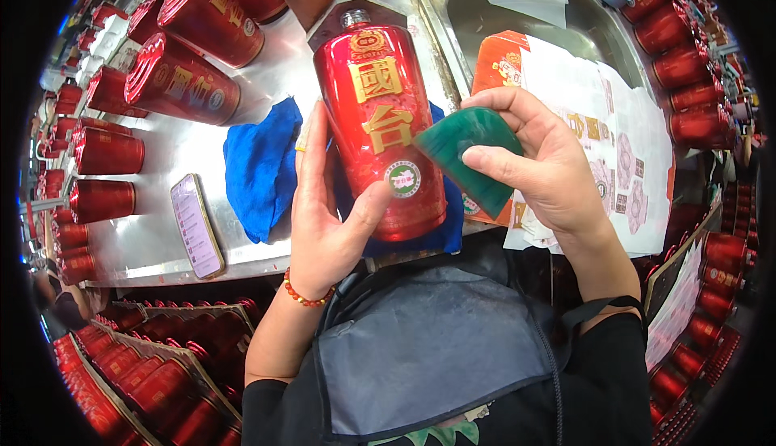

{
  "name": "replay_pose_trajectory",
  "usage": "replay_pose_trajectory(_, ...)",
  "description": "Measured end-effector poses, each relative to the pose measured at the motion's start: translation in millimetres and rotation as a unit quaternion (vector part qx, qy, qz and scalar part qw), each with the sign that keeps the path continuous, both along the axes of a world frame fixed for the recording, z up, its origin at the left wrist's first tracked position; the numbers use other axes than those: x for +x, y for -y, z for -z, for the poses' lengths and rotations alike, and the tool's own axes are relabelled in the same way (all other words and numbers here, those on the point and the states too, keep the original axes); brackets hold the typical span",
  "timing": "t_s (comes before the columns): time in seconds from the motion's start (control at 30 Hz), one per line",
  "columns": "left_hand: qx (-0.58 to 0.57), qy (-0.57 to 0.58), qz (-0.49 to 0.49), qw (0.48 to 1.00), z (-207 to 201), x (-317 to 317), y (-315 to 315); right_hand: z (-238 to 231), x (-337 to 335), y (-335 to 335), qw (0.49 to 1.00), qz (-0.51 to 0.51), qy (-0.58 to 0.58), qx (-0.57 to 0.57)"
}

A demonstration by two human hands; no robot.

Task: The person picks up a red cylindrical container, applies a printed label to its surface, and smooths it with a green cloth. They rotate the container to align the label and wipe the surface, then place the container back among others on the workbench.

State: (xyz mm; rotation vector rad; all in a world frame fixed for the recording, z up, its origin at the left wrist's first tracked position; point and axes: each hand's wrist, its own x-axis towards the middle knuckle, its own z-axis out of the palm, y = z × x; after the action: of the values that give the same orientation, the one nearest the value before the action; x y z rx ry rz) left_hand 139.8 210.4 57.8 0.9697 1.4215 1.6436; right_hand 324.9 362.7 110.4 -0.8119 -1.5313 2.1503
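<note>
While our left hand clasps the red bottle, apparently steadying it over blue cloth (padding, we guess), our right hand pinches a green scraper beside it. Phone lies left on the table; printed sheets partly covering the sink crowd our right.

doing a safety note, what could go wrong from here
The glossy red bottle might slip, since only the left hand steadies it. The green scraper in the right hand points a corner at the bottle and could scratch it. The phone lies near the front edge of the table and might get knocked off.
</note>
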Motion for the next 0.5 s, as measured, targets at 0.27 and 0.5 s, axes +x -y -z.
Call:
replay_pose_trajectory(0.27, 0.01, -0.004, -0.023, 1.0, -4, 0, -6, -12, -23, -25, 0.992, 0.0, 0.009, 0.122)
replay_pose_trajectory(0.5, 0.014, 0.003, -0.068, 0.998, -9, -14, -26, -18, -42, -56, 0.986, -0.018, -0.009, 0.163)
